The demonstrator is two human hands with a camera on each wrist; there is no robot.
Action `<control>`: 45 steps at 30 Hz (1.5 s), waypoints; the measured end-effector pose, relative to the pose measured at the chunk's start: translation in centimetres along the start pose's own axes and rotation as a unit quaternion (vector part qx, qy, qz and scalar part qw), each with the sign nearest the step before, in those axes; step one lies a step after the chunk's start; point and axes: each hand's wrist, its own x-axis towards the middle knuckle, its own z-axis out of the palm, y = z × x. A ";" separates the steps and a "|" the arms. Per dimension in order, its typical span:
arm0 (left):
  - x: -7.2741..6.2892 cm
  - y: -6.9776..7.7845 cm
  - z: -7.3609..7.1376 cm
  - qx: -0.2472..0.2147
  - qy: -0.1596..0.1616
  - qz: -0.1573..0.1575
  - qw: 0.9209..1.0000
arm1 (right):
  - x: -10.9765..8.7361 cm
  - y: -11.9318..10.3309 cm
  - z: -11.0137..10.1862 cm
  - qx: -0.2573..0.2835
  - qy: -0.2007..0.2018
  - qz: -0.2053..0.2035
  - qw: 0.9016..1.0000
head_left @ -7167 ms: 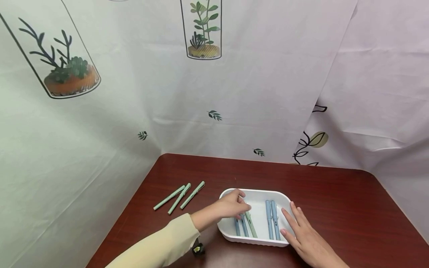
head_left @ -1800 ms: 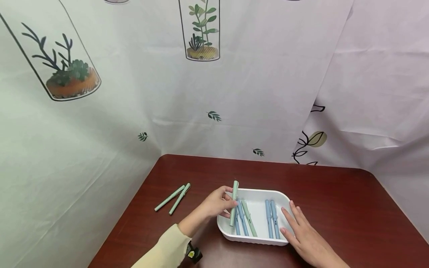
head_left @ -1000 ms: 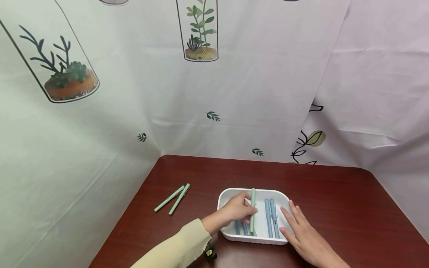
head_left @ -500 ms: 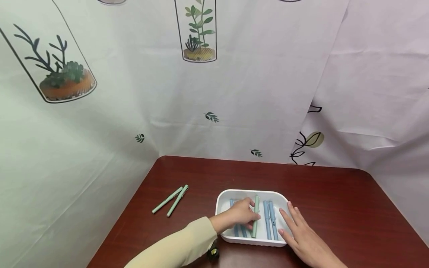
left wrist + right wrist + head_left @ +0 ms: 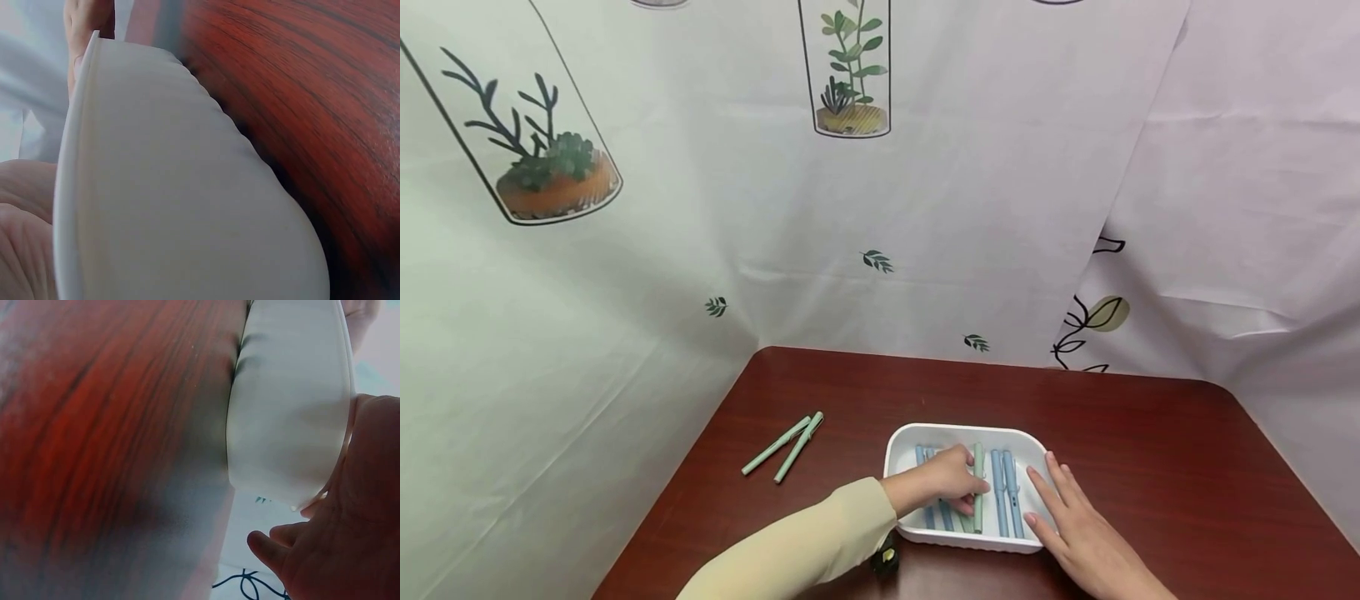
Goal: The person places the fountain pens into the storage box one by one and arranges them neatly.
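Observation:
In the head view, my left hand reaches into a white tray and pinches a light green pen lying lengthwise near the middle. Another green pen shows partly beneath the fingers. Blue pens lie at the tray's left end, half covered by the hand and wrist. To the right of the held pen are two more blue pens, side by side. My right hand rests with spread, straight fingers against the tray's right rim; in the right wrist view its palm borders the tray wall.
Two green pens lie on the dark red wooden table left of the tray, touching near their upper ends. A white printed curtain hangs behind and beside the table. A small black device sits at the left wrist.
My left hand has carried a third green pen from the table's left side into the tray, lowering it between the other green pen and the right blue pair. The right hand stays at the rim.

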 end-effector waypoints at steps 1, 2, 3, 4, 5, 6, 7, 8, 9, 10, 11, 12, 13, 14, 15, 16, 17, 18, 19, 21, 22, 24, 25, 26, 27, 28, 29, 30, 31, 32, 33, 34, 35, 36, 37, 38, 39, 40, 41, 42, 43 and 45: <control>0.0 0.0 0.1 0.000 -0.001 -0.001 1.000 | 0.0 0.0 0.1 -0.001 0.000 0.000 1.000; 0.1 0.0 0.1 0.000 -0.003 -0.003 1.000 | 0.0 0.0 0.1 -0.003 0.001 -0.001 1.000; 0.1 -0.1 0.2 0.000 -0.005 -0.005 1.000 | 0.0 0.0 0.2 -0.006 0.002 -0.001 1.000; 0.2 -0.1 0.2 0.001 -0.006 -0.006 1.000 | -0.1 0.0 0.2 -0.006 0.004 -0.002 1.000; 0.2 -0.1 0.3 0.003 -0.007 -0.006 1.000 | -0.1 0.1 0.3 -0.006 0.006 -0.004 1.000; 0.2 -0.1 0.3 0.005 -0.008 -0.006 1.000 | -0.1 0.1 0.3 -0.007 0.010 -0.005 1.000; 0.3 -0.1 0.4 0.012 -0.010 -0.006 1.000 | -0.1 0.1 0.4 -0.007 0.013 -0.008 1.000; 0.3 -0.1 0.5 0.018 -0.010 -0.006 1.000 | -0.1 0.1 0.4 -0.008 0.016 -0.010 1.000; 0.3 -0.1 0.5 0.026 -0.010 -0.005 1.000 | -0.1 0.1 0.5 -0.006 0.019 -0.013 1.000; 0.3 -0.1 0.6 0.034 -0.010 -0.005 0.999 | -0.1 0.1 0.5 -0.003 0.021 -0.016 1.000; 0.4 0.0 0.6 0.044 -0.009 -0.004 0.999 | -0.1 0.1 0.5 -0.003 0.022 -0.017 1.000; 0.4 0.1 0.7 0.053 -0.007 -0.005 0.999 | -0.1 0.0 0.5 -0.006 0.021 -0.016 1.000; 0.5 0.1 0.7 0.064 -0.007 -0.006 0.998 | -0.1 0.0 0.5 -0.005 0.019 -0.014 1.000; 0.5 0.2 0.8 0.069 -0.006 -0.007 0.998 | 0.0 0.0 0.5 -0.003 0.014 -0.011 1.000; 0.6 0.2 0.8 0.073 -0.004 -0.008 0.997 | 0.0 0.0 0.4 -0.001 0.012 -0.008 1.000; 0.6 0.2 0.9 0.077 -0.003 -0.009 0.997 | 0.0 0.0 0.4 0.001 0.005 -0.003 1.000; 0.6 0.3 0.9 0.083 -0.002 -0.012 0.996 | 0.0 0.0 0.4 0.003 0.000 0.000 1.000; 0.7 0.3 0.9 0.086 -0.001 -0.015 0.996 | 0.0 -0.1 0.4 0.002 -0.002 0.001 1.000; 0.7 0.3 1.0 0.091 0.000 -0.017 0.996 | 0.0 -0.1 0.4 0.003 -0.003 0.001 1.000; 0.9 0.2 1.1 0.107 0.001 -0.019 0.994 | 0.0 -0.1 0.4 0.004 0.001 -0.002 1.000; 0.9 0.3 1.1 0.120 0.003 -0.019 0.993 | 0.0 0.0 0.4 0.004 0.002 -0.002 1.000; 1.0 0.4 1.3 0.147 0.007 -0.020 0.989 | 0.0 0.0 0.3 0.000 0.009 -0.005 1.000; 1.0 0.4 1.4 0.159 0.009 -0.021 0.987 | 0.0 0.0 0.3 -0.001 0.012 -0.006 1.000; 1.1 0.5 1.4 0.167 0.011 -0.022 0.986 | 0.1 0.0 0.3 0.000 0.014 -0.007 1.000; 1.1 0.5 1.5 0.174 0.013 -0.023 0.984 | 0.1 0.0 0.3 -0.001 0.015 -0.008 1.000; 1.1 0.6 1.5 0.173 0.014 -0.025 0.985 | 0.1 0.0 0.3 -0.004 0.015 -0.009 1.000; 1.1 0.6 1.6 0.172 0.015 -0.025 0.985 | 0.1 0.0 0.2 -0.006 0.016 -0.010 1.000; 1.1 0.6 1.7 0.171 0.015 -0.025 0.985 | 0.2 -0.1 0.2 -0.010 0.017 -0.011 1.000; 1.1 0.6 1.7 0.168 0.015 -0.026 0.985 | 0.2 0.0 0.2 -0.007 0.016 -0.010 1.000; 1.1 0.6 1.7 0.167 0.015 -0.025 0.986 | 0.1 0.0 0.2 -0.006 0.015 -0.010 1.000; 1.1 0.6 1.7 0.166 0.015 -0.024 0.986 | 0.1 0.0 0.2 -0.004 0.014 -0.008 1.000; 1.0 0.7 1.6 0.166 0.016 -0.022 0.986 | 0.1 0.0 0.2 -0.006 0.013 -0.008 1.000; 1.0 0.7 1.6 0.170 0.018 -0.020 0.985 | 0.1 0.0 0.1 -0.005 0.010 -0.007 1.000; 0.9 0.8 1.5 0.171 0.020 -0.018 0.985 | 0.1 0.0 0.1 -0.005 0.008 -0.007 1.000; 0.8 0.9 1.4 0.172 0.022 -0.015 0.985 | 0.1 0.1 0.1 -0.001 0.004 -0.005 1.000; 0.6 1.0 1.2 0.174 0.024 -0.010 0.984 | 0.2 0.1 0.0 0.000 0.001 -0.004 1.000; 0.4 1.2 1.1 0.171 0.025 -0.007 0.985 | 0.2 0.1 0.0 0.000 -0.002 -0.003 1.000; 0.3 1.3 0.9 0.167 0.026 -0.002 0.986 | 0.2 0.1 0.0 -0.001 -0.005 -0.003 1.000; 0.1 1.4 0.7 0.160 0.026 0.001 0.987 | 0.2 0.1 0.0 0.001 -0.007 -0.002 1.000; -0.1 1.5 0.5 0.153 0.025 0.006 0.988 | 0.2 0.1 0.0 0.001 -0.008 -0.001 1.000; -0.3 1.6 0.2 0.141 0.023 0.011 0.990 | 0.2 0.1 0.0 0.001 -0.009 -0.001 1.000; -0.8 1.6 -0.3 0.121 0.019 0.025 0.992 | 0.2 0.2 0.0 0.001 -0.008 -0.002 1.000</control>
